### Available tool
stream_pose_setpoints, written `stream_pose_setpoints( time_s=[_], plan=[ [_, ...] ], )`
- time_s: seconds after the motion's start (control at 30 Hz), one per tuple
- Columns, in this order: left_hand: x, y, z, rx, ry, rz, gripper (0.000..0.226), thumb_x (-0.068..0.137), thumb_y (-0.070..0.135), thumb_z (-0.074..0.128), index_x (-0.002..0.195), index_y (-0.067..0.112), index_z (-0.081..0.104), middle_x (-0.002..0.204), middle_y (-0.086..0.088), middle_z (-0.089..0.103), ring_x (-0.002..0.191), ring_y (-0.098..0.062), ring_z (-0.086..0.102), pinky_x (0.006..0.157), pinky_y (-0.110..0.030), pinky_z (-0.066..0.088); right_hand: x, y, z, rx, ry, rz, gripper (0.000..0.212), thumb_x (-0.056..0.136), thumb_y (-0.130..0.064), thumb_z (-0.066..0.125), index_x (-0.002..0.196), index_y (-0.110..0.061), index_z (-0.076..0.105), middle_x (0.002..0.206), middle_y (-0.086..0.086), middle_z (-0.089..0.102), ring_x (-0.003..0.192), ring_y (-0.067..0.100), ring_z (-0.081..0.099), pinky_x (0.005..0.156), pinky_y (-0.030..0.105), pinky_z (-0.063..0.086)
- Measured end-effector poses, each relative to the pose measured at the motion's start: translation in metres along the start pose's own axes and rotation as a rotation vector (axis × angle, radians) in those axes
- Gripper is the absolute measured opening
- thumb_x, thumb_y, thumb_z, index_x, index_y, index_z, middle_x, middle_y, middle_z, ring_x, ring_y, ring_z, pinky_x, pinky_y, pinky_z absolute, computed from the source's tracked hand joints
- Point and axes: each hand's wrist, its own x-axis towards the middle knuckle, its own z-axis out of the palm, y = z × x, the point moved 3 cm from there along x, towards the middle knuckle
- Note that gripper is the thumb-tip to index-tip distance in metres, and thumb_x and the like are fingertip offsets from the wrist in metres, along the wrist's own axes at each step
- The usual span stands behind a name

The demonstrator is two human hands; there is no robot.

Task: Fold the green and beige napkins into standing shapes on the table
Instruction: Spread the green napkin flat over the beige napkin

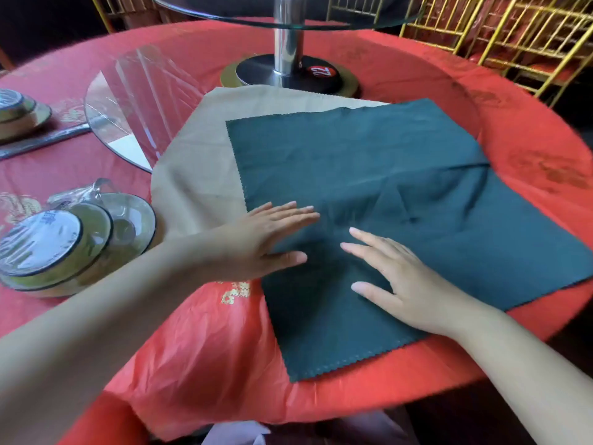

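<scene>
So the green napkin (401, 200) is laid out flat near the front edge of the table (529, 149), its near corner hanging right at that edge, and it's sitting on top of the beige napkin (199, 155), which pokes out on the left side and toward the table's middle. Left hand (266, 239) is spread flat, fingers together-ish, resting on the green cloth's left edge. Right hand (404, 281) is also open and splayed, palm down on the near part of the green one. Neither is pinching anything.

Going by looks, both cloths are thin, soft and light (the pinked zigzag edges and a few creases say limp fabric), so I'd guess they slide easily on that shiny red cover. Best bet is probably pinching a corner while the other palm pins the cloth down
</scene>
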Motion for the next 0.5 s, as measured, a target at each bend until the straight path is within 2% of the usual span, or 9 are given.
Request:
stream_pose_setpoints(
  time_s=[0.1,0.23,0.4,0.5],
  plan=[
    [-0.014,0.029,0.025,-0.025,-0.072,0.052,0.082,0.076,0.072,0.020,0.147,0.033,0.011,0.153,0.020,0.004,0.140,0.002,-0.007,0.114,-0.024,-0.007,-0.043,0.017,-0.001,0.044,-0.018,0.072,0.061,0.074,-0.071,0.027,0.132,-0.052,0.023,0.140,-0.039,0.005,0.132,-0.016,0.006,0.111,0.010,0.004],
    [-0.013,0.056,0.045,-0.116,-0.111,0.098,0.079,0.073,0.069,0.033,0.144,0.037,0.018,0.151,0.023,0.009,0.140,0.005,-0.003,0.113,-0.023,-0.007,-0.068,0.023,0.003,0.034,-0.045,0.053,0.069,0.068,-0.083,0.028,0.130,-0.053,0.021,0.137,-0.041,0.005,0.130,-0.023,0.005,0.113,0.013,0.006],
    [-0.006,0.059,0.063,-0.123,-0.088,0.098,0.086,0.069,0.076,0.047,0.142,0.037,0.027,0.148,0.027,0.014,0.139,0.006,0.002,0.113,-0.023,-0.004,-0.068,0.018,0.012,-0.003,0.019,0.062,0.072,0.077,-0.068,0.028,0.142,-0.037,0.024,0.149,-0.024,0.014,0.137,-0.009,0.009,0.112,0.014,0.003],
    [-0.001,0.050,0.062,-0.159,-0.002,0.086,0.069,0.072,0.060,0.053,0.135,0.034,0.042,0.139,0.031,0.023,0.136,0.009,0.011,0.111,-0.022,0.001,-0.066,0.015,0.013,0.050,0.044,0.060,0.060,0.090,-0.050,0.044,0.144,-0.034,0.023,0.151,-0.020,0.015,0.138,-0.007,0.010,0.111,0.012,0.007]
  ],
)
